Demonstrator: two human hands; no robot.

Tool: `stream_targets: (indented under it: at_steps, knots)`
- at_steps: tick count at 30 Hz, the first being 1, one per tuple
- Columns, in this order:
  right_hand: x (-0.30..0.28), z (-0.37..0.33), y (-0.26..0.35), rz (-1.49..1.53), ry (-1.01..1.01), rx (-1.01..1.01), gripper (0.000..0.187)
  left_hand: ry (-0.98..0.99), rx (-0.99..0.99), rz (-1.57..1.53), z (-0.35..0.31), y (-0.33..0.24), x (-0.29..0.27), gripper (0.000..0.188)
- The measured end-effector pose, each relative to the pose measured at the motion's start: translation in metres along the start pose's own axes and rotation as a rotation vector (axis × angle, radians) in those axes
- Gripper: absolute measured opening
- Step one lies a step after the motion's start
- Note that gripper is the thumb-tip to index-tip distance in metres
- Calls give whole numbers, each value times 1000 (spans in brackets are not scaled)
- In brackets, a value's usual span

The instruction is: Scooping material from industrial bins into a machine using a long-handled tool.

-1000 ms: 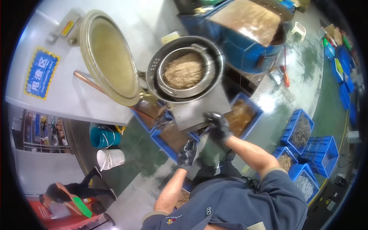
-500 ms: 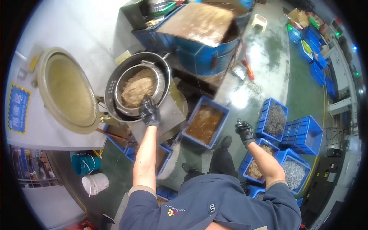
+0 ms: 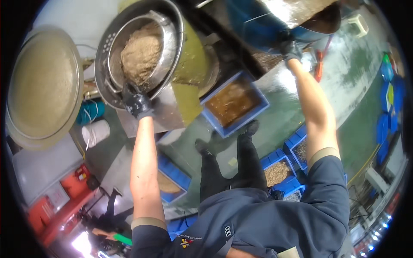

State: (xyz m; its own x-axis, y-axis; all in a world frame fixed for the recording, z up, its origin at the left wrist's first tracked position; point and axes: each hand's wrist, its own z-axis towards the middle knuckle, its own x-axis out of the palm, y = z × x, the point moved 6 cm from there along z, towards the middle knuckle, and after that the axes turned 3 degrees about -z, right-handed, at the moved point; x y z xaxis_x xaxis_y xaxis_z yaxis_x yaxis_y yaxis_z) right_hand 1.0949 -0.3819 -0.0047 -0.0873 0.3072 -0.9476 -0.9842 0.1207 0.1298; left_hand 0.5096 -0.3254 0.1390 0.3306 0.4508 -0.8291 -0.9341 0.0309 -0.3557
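My left hand [image 3: 137, 102], in a black glove, is closed at the near rim of a round metal basket [image 3: 165, 56]. Tan, grainy material [image 3: 141, 53] is heaped in the basket, which sits inside a larger perforated metal drum [image 3: 174, 26]. At the upper right, my right hand [image 3: 291, 48], also black-gloved, reaches to the side of a big blue barrel [image 3: 245, 26], just below the pale board [image 3: 297, 10] lying across its top. Its fingers are dark and blurred against the barrel, so their grip is hidden.
A blue crate of brown liquid [image 3: 234, 101] stands on the floor ahead of my feet. The machine's round lid [image 3: 45, 88] hangs raised at left. More blue crates [image 3: 277, 170] hold small parts at right. A white bucket [image 3: 95, 132] and an orange-handled tool [image 3: 319, 66] are on the floor.
My right hand has moved from beside the right-hand crates forward to the blue barrel. My left hand stays at the basket's rim. The whole view has shifted and turned.
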Motion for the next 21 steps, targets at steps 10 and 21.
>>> stream_targets:
  at_steps: [10,21]
  knots:
    - [0,20,-34,62,422,300,48,4,-50,24,-4,-13,-11,39]
    - [-91,-8,43,772,919,348,26,-208,86,197,-1,4,-32,35]
